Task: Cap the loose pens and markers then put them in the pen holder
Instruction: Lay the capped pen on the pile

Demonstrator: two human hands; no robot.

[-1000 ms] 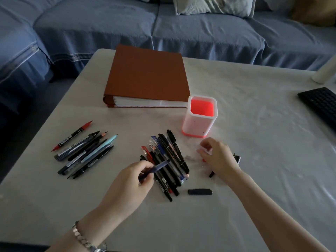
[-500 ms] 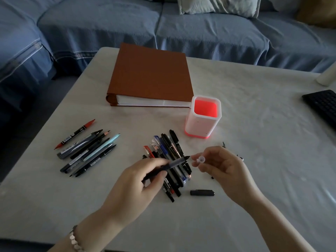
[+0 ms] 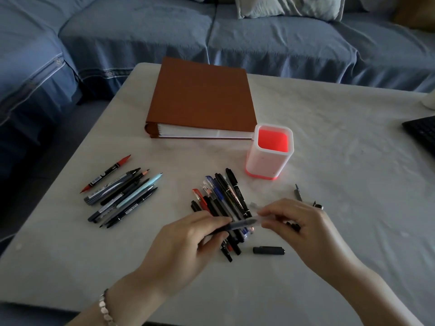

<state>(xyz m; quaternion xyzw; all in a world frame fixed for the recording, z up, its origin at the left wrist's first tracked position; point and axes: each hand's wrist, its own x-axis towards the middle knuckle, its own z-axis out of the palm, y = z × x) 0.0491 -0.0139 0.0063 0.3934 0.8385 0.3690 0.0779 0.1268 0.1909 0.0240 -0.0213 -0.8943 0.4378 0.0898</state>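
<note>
My left hand [image 3: 188, 245] grips a dark blue pen [image 3: 237, 225] held level above the middle pile of pens [image 3: 223, 198]. My right hand [image 3: 299, 227] pinches a clear cap [image 3: 259, 218] over the pen's tip. The white pen holder [image 3: 269, 158] with a red inside stands upright behind the pile and has nothing in it. A second group of pens and markers [image 3: 122, 191] lies to the left. One loose black cap [image 3: 268, 250] lies on the table below my right hand. Small dark caps [image 3: 298, 192] lie to the right, partly hidden by my hand.
A thick brown binder [image 3: 202, 97] lies behind the holder. A black keyboard [image 3: 421, 132] shows at the right edge. A blue sofa [image 3: 211, 34] runs along the far side of the white table [image 3: 341, 137]. A bracelet is on my left wrist.
My right hand picked up the clear cap from the table and brought it onto the tip of the pen. My left hand lifted the pen from the pile and turned it level.
</note>
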